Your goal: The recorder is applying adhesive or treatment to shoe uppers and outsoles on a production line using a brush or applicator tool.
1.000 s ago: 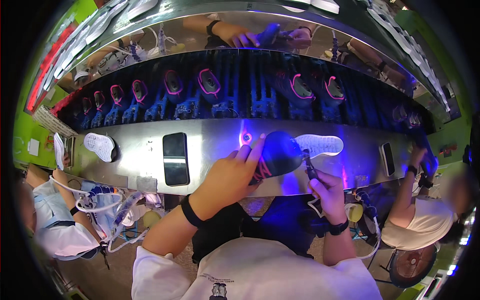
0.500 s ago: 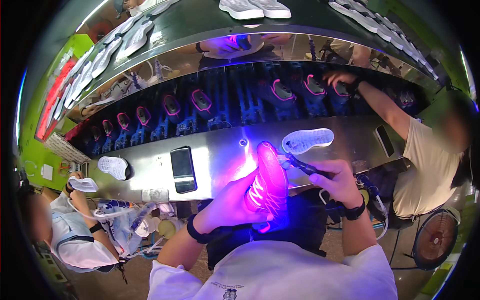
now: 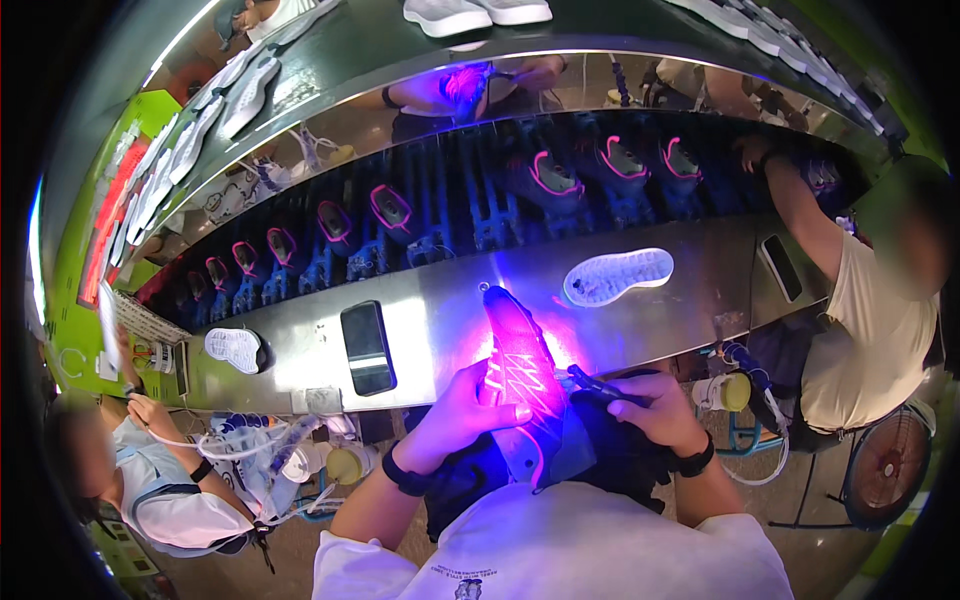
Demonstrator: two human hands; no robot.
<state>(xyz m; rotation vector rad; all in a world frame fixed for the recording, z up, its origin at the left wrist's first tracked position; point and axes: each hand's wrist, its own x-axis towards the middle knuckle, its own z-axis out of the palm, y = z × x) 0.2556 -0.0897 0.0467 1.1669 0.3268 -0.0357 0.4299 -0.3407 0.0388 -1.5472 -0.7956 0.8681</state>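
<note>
In my left hand (image 3: 455,412) is a dark lace-up shoe upper (image 3: 522,370), lit pink and violet, its toe pointing away from me. The thumb lies across the lacing, and the fingers wrap the left side. My right hand (image 3: 662,408) grips a slim dark-handled tool shaped like a brush (image 3: 600,388). Its tip is at the shoe's right edge, near the middle; whether it touches I cannot tell. Beyond the shoe, to the right, a white shoe sole (image 3: 618,278) lies on the metal bench (image 3: 690,295).
Behind the bench, a recessed rack (image 3: 430,215) holds several dark shoes with pink collars. Two phones (image 3: 368,345) and another sole (image 3: 235,348) lie on the bench. Several soles line the upper shelf (image 3: 370,50). Co-workers sit left and right; a fan (image 3: 885,465) stands lower right.
The shoe has come nearer to me and turned, toe leftward. The tool has shifted from near the toe to the shoe's mid-side. The right co-worker's hand has moved right along the rack.
</note>
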